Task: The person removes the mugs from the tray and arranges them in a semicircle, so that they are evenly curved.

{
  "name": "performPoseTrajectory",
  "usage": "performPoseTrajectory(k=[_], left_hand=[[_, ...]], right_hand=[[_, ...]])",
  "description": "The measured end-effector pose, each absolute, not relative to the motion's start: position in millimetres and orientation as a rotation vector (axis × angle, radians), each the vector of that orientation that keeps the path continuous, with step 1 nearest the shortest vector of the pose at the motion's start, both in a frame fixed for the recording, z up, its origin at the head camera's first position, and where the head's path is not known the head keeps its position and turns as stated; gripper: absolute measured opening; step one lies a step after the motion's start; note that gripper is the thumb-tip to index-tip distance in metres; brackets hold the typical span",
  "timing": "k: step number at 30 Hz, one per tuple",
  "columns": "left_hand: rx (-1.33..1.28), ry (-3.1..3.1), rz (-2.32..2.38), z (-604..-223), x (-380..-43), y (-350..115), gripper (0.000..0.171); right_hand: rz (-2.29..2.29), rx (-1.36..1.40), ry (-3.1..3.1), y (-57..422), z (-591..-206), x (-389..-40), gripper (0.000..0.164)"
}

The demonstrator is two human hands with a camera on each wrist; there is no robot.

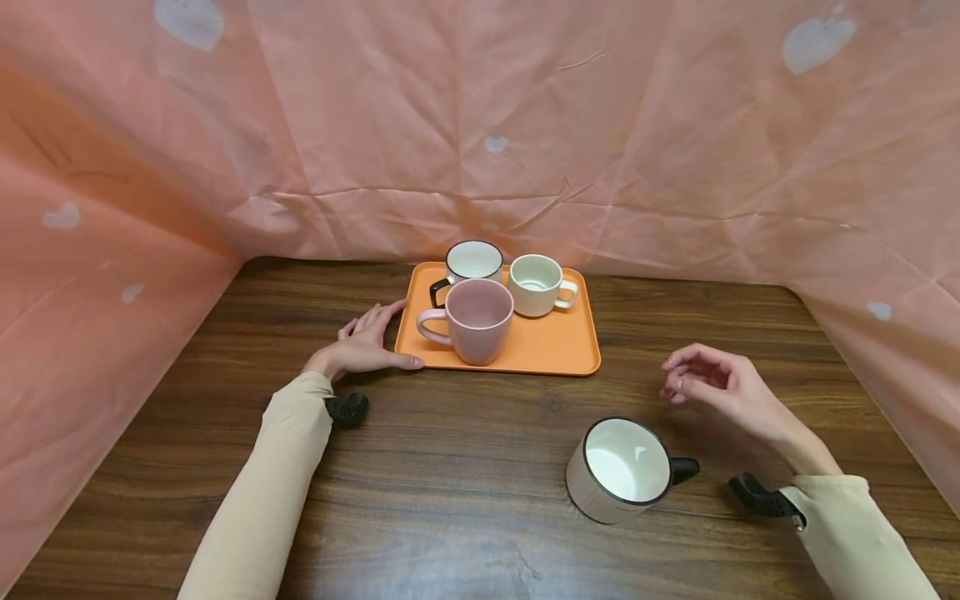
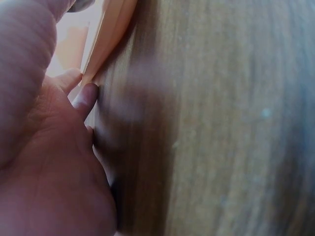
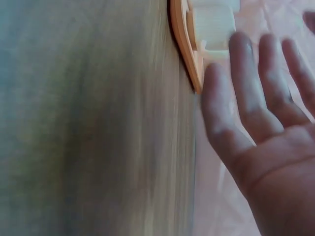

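At the left end of an orange tray (image 1: pixel 551 354), my left hand (image 1: pixel 362 343) touches the rim with its fingers stretched out and its thumb by the front left corner. On the tray stand a pink mug (image 1: pixel 480 321), a white mug with a black rim and handle (image 1: pixel 475 260), and a small pale ribbed cup (image 1: pixel 535 287). My right hand (image 1: pixel 723 392) is held over the table to the right, fingers loosely bent and nothing in them. Nearest to it is a larger white mug (image 1: pixel 618 471) with a black rim, upright, its black handle pointing right.
The dark wood table (image 1: pixel 450 467) carries everything. Behind and at both sides hangs a pink cloth (image 1: pixel 525 108) with pale hearts, close behind the tray's far edge. Black wrist cameras sit at both sleeve cuffs.
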State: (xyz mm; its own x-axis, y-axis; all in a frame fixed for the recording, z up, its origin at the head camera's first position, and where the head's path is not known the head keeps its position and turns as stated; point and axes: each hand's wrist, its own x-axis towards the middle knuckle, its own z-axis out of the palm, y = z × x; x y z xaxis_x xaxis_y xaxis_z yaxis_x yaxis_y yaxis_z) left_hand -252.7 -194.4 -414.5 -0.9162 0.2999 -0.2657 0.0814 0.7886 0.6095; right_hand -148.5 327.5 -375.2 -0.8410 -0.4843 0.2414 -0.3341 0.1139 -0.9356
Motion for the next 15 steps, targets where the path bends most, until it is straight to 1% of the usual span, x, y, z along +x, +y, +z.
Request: performPoseTrajectory(k=[5, 8, 13, 15], left_hand=[[0.293, 2.635, 0.872, -415, -252, -195, 0.119], [0.288, 2.640, 0.864, -413, -250, -195, 0.120], [0.294, 2.638, 0.866, -410, -249, -194, 0.121], [0.292, 2.630, 0.870, -410, -250, -194, 0.121]], right_hand=[[-1.898, -0.666, 2.422, 320, -371, -169, 0.020], [-1.938, -0.588, 2.467, 314, -369, -181, 0.016], [-1.845, -0.513, 2.599, 304, -367, -198, 0.015], [-1.800, -0.503, 2.643, 300, -366, -205, 0.018]])
